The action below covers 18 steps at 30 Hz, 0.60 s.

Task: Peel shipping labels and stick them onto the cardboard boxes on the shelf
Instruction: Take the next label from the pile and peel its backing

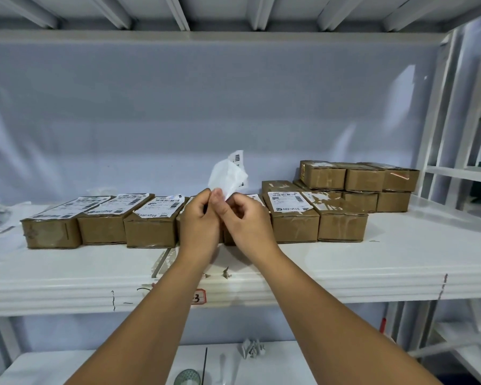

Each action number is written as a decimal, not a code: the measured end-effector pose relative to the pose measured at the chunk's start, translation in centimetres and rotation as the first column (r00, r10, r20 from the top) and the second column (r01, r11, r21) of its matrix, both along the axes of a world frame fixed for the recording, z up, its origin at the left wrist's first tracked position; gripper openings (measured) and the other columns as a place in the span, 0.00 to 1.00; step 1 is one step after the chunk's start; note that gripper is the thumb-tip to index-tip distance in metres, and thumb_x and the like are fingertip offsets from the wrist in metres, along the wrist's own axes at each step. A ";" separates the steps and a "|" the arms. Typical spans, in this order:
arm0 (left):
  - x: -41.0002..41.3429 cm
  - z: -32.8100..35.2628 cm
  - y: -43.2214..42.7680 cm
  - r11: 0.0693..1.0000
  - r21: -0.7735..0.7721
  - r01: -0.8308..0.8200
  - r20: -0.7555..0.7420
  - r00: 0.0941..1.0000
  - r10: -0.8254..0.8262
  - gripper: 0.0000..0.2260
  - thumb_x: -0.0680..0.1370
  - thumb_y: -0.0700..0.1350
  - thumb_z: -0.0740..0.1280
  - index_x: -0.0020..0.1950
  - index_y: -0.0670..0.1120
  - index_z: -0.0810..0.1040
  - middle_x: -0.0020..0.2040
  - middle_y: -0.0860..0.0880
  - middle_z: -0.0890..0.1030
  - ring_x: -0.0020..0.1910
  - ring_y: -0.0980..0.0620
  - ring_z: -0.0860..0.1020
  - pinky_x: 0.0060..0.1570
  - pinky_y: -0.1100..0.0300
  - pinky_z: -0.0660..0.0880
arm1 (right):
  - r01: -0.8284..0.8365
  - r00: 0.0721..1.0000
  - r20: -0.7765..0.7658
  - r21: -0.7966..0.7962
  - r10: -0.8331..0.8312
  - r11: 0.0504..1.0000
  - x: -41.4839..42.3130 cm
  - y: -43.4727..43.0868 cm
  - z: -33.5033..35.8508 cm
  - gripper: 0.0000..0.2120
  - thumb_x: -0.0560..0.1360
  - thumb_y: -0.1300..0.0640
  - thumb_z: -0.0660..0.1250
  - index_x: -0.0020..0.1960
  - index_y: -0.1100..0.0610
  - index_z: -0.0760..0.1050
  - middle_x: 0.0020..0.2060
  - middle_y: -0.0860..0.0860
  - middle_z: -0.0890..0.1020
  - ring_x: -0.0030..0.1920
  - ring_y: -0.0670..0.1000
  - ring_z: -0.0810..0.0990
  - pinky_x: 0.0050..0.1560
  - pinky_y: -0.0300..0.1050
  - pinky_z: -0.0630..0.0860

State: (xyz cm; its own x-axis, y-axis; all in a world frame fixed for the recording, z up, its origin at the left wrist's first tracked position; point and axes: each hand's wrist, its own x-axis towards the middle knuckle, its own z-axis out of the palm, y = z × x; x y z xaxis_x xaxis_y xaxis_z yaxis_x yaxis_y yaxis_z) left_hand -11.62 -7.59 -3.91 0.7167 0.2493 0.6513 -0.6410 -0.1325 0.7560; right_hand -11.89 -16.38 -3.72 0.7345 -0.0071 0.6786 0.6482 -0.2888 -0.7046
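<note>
A white shipping label (229, 173) with its backing stands up above my hands, curled at the top. My left hand (199, 222) and my right hand (247, 218) both pinch its lower edge, fingertips close together. Behind them a row of brown cardboard boxes (150, 223) lies on the white shelf (345, 262). Several boxes carry white labels on top, such as the one at the right (289, 204). The box directly behind my hands is mostly hidden.
A stack of more cardboard boxes (358, 184) sits at the back right. Loose papers (0, 218) lie at the shelf's left end. A crumpled paper (252, 348) and a tape roll (186, 377) rest on the lower shelf. White shelf posts (439, 129) rise at the right.
</note>
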 end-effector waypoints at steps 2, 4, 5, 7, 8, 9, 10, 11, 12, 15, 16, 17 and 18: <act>0.0 -0.1 0.0 0.999 0.033 -0.017 0.001 1.000 0.017 0.13 0.81 0.43 0.60 0.36 0.43 0.70 0.30 0.53 0.72 0.32 0.57 0.68 0.35 0.61 0.66 | 0.046 0.999 0.001 0.006 -0.046 0.999 0.3 -0.2 0.0 0.20 0.76 0.45 0.64 0.32 0.56 0.70 0.26 0.48 0.73 0.30 0.48 0.71 0.36 0.48 0.70; -0.1 0.0 -0.2 0.999 0.030 0.014 -0.015 1.000 -0.014 0.13 0.81 0.40 0.59 0.36 0.45 0.71 0.28 0.57 0.73 0.30 0.61 0.69 0.32 0.67 0.67 | 0.057 0.998 -0.014 0.002 -0.057 0.998 0.5 -0.2 0.0 0.17 0.78 0.49 0.62 0.35 0.58 0.72 0.29 0.49 0.75 0.34 0.51 0.74 0.40 0.51 0.72; -0.1 0.0 -0.2 0.999 0.018 0.043 -0.024 0.999 -0.042 0.13 0.81 0.40 0.59 0.36 0.45 0.72 0.28 0.57 0.74 0.29 0.62 0.70 0.32 0.68 0.67 | 0.052 0.998 -0.023 -0.003 -0.052 0.999 0.5 -0.2 0.0 0.16 0.79 0.50 0.61 0.36 0.58 0.72 0.30 0.49 0.76 0.35 0.51 0.74 0.42 0.51 0.73; -0.1 0.1 -0.2 0.995 -0.010 0.098 -0.041 0.994 -0.099 0.13 0.81 0.40 0.59 0.36 0.45 0.73 0.28 0.57 0.74 0.30 0.61 0.70 0.32 0.66 0.68 | 0.049 0.998 -0.030 -0.011 -0.050 0.999 0.4 -0.2 0.0 0.15 0.79 0.52 0.60 0.37 0.57 0.72 0.30 0.46 0.75 0.36 0.49 0.74 0.43 0.50 0.72; -0.1 0.1 -0.2 0.993 -0.018 0.120 -0.050 0.991 -0.121 0.14 0.81 0.40 0.58 0.36 0.45 0.73 0.27 0.57 0.73 0.30 0.60 0.70 0.32 0.65 0.67 | 0.050 0.998 -0.031 -0.013 -0.050 0.999 0.4 -0.3 0.0 0.14 0.80 0.53 0.60 0.36 0.56 0.71 0.30 0.46 0.74 0.35 0.48 0.73 0.42 0.49 0.71; -0.1 0.0 -0.1 0.991 -0.017 0.135 -0.057 0.989 -0.136 0.14 0.81 0.40 0.58 0.36 0.45 0.73 0.27 0.57 0.73 0.30 0.60 0.70 0.32 0.65 0.67 | 0.054 0.998 -0.033 -0.017 -0.055 0.998 0.3 -0.3 0.1 0.14 0.80 0.54 0.59 0.36 0.54 0.70 0.29 0.45 0.74 0.35 0.47 0.72 0.41 0.47 0.70; 0.0 0.0 -0.1 0.990 -0.008 0.142 -0.063 0.988 -0.143 0.14 0.81 0.40 0.58 0.36 0.45 0.73 0.28 0.57 0.74 0.31 0.59 0.70 0.33 0.64 0.68 | 0.062 0.997 -0.034 -0.024 -0.063 0.998 0.2 -0.3 0.1 0.13 0.80 0.55 0.59 0.36 0.53 0.69 0.29 0.45 0.73 0.35 0.46 0.71 0.41 0.46 0.69; 0.1 -0.1 -0.1 0.990 0.004 0.143 -0.067 0.987 -0.143 0.13 0.81 0.41 0.58 0.37 0.44 0.74 0.29 0.56 0.74 0.32 0.57 0.71 0.36 0.62 0.68 | 0.068 0.997 -0.036 -0.033 -0.070 0.997 0.1 -0.3 0.2 0.13 0.80 0.56 0.58 0.37 0.54 0.69 0.29 0.45 0.73 0.35 0.47 0.71 0.41 0.46 0.68; 0.2 -0.1 -0.1 0.990 0.015 0.140 -0.067 0.988 -0.139 0.13 0.81 0.41 0.58 0.37 0.43 0.74 0.30 0.53 0.74 0.34 0.55 0.70 0.38 0.59 0.67 | 0.075 0.996 -0.038 -0.042 -0.077 0.996 0.1 -0.3 0.2 0.12 0.80 0.56 0.58 0.38 0.54 0.69 0.30 0.45 0.73 0.36 0.48 0.71 0.41 0.46 0.67; 0.5 -0.2 0.0 0.993 0.036 0.114 -0.080 0.991 -0.111 0.15 0.81 0.42 0.58 0.35 0.45 0.71 0.29 0.52 0.71 0.34 0.52 0.68 0.38 0.56 0.64 | 0.093 0.995 -0.042 -0.039 -0.095 0.995 0.2 -0.2 0.3 0.15 0.80 0.56 0.57 0.35 0.52 0.66 0.30 0.45 0.72 0.35 0.47 0.70 0.40 0.46 0.65; 0.5 -0.1 0.0 0.993 0.035 0.113 -0.088 0.990 -0.109 0.15 0.81 0.42 0.57 0.34 0.45 0.70 0.28 0.52 0.70 0.33 0.52 0.67 0.37 0.56 0.64 | 0.095 0.994 -0.045 -0.025 -0.096 0.995 0.2 -0.2 0.2 0.16 0.80 0.57 0.57 0.34 0.52 0.65 0.29 0.46 0.71 0.34 0.47 0.70 0.39 0.46 0.65; 0.5 -0.1 0.0 0.992 0.031 0.122 -0.093 0.989 -0.118 0.15 0.81 0.42 0.57 0.34 0.45 0.69 0.28 0.52 0.69 0.32 0.52 0.66 0.37 0.56 0.64 | 0.091 0.995 -0.050 -0.005 -0.091 0.996 0.3 -0.3 0.2 0.17 0.80 0.57 0.57 0.33 0.52 0.64 0.29 0.46 0.71 0.34 0.48 0.69 0.40 0.47 0.65; 0.5 -0.1 0.0 0.991 0.024 0.133 -0.095 0.987 -0.131 0.15 0.81 0.41 0.57 0.34 0.45 0.68 0.28 0.52 0.68 0.32 0.52 0.66 0.37 0.56 0.64 | 0.078 0.995 -0.056 0.022 -0.077 0.997 0.5 -0.4 0.2 0.17 0.80 0.57 0.58 0.32 0.52 0.64 0.28 0.46 0.71 0.34 0.49 0.69 0.40 0.48 0.66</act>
State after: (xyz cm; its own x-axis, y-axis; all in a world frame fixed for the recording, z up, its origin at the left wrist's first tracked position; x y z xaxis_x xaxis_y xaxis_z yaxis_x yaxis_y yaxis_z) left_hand -11.15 -7.58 -3.99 0.8000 0.1299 0.5858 -0.5813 -0.0748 0.8103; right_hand -11.40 -16.74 -3.54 0.7673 -0.0812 0.6361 0.5845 -0.3193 -0.7459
